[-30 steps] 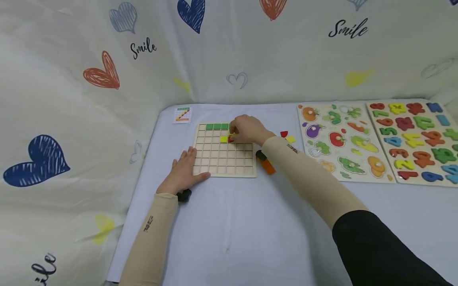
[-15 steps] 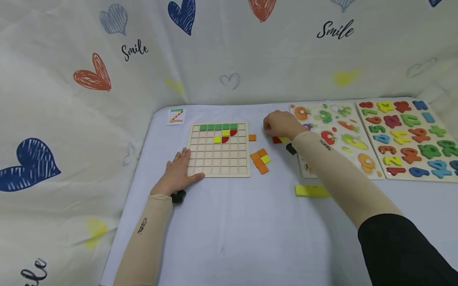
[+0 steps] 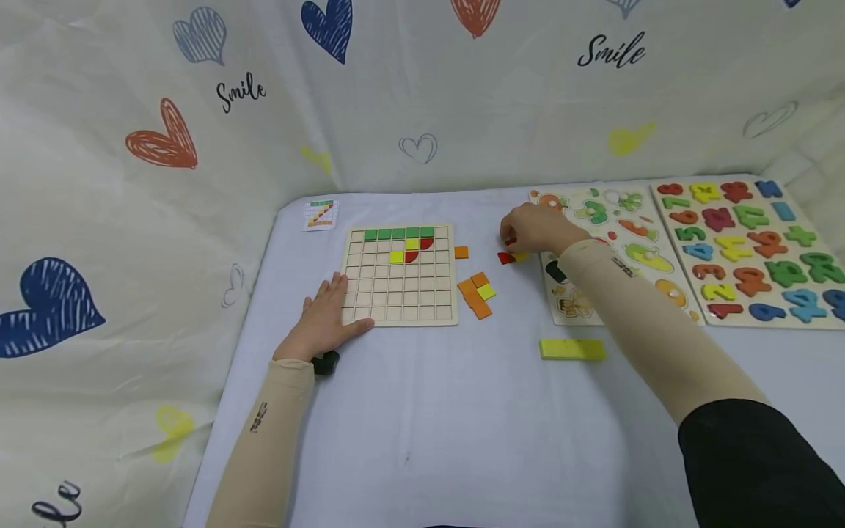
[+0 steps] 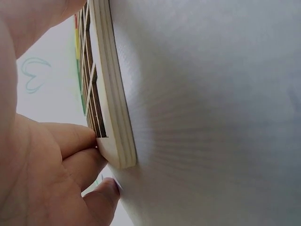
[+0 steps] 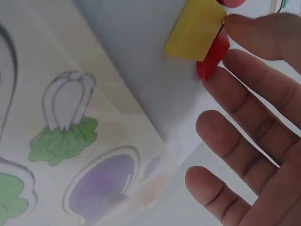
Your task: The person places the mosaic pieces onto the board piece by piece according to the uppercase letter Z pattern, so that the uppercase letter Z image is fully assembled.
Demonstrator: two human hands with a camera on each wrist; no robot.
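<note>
A wooden grid board [image 3: 399,301] lies on the white cloth. Green squares [image 3: 399,233] run along its top row, with two yellow squares [image 3: 397,257] and two red quarter-round pieces [image 3: 425,243] stepping down below them. Spread at the board's lower left corner, my left hand [image 3: 322,317] rests against its edge with straight fingers. My right hand [image 3: 538,229], right of the board, pinches a small red piece [image 5: 214,55] between thumb and fingertips. A yellow square [image 5: 195,30] overlaps that piece in the right wrist view, and another red piece [image 3: 505,258] lies just below the fingers.
Several orange pieces [image 3: 474,299] and a yellow square [image 3: 486,291] lie right of the board. A yellow bar [image 3: 571,349] sits nearer. A small pattern card [image 3: 320,215] is at the back left. A vegetable puzzle [image 3: 581,312] and a number puzzle [image 3: 759,253] stand at right.
My right hand has left the board, where a yellow square and a red piece now show, and moved right to the loose pieces. My left hand stays at the corner. The view has shifted slightly.
</note>
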